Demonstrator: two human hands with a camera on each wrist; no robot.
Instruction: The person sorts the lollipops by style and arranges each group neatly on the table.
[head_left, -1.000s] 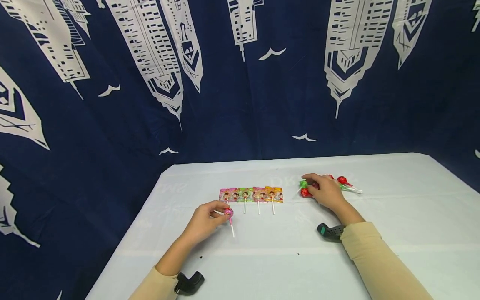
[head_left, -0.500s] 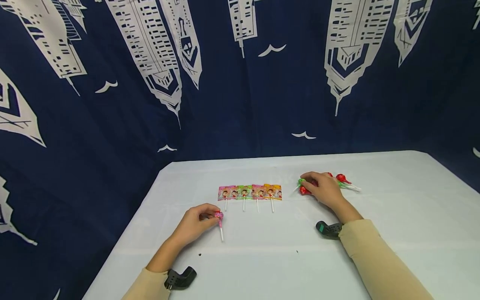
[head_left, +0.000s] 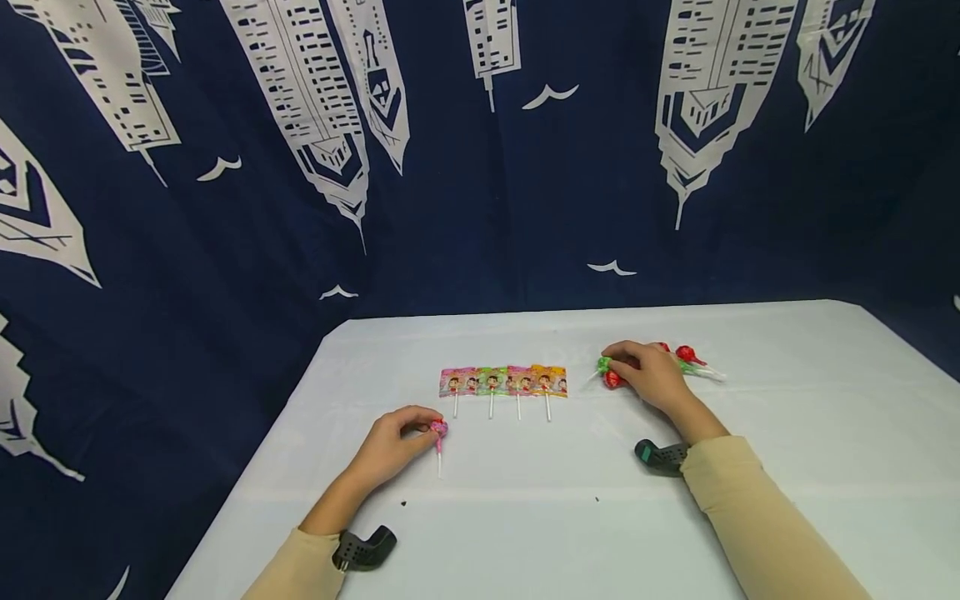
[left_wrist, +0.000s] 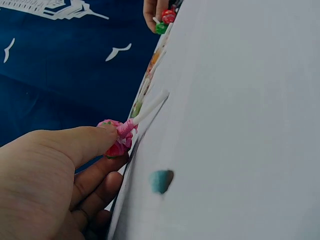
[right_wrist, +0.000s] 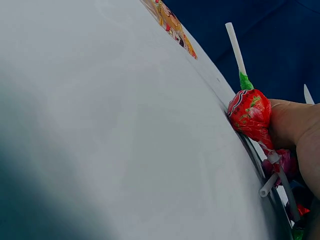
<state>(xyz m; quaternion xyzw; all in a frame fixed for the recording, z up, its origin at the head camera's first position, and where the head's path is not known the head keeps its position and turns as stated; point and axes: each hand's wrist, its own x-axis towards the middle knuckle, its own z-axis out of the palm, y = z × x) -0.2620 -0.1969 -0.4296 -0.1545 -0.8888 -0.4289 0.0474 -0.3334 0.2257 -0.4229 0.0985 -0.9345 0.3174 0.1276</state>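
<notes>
My left hand (head_left: 397,446) pinches a pink-wrapped lollipop (left_wrist: 120,135) by its round head between thumb and fingers, its white stick pointing toward me in the head view. At the right, my right hand (head_left: 651,379) has thumb and index finger around a green-wrapped lollipop (head_left: 603,364). A red-wrapped lollipop (right_wrist: 250,112) lies right against that hand's thumb. More red and green lollipops (head_left: 686,354) lie behind and beside the right hand, partly hidden by it. Between the hands, several flat-packed lollipops (head_left: 492,381) in pink, green and orange wrappers form a row, sticks toward me.
A white cloth covers the table (head_left: 525,517), and a dark blue curtain (head_left: 480,208) with white building prints hangs behind its far edge. Small dark specks (head_left: 403,503) dot the cloth. Black wrist devices (head_left: 365,550) sit at both cuffs.
My left hand has drawn the pink lollipop leftward and a little toward me, away from the row of flat lollipops. My right hand stays in place at the pile.
</notes>
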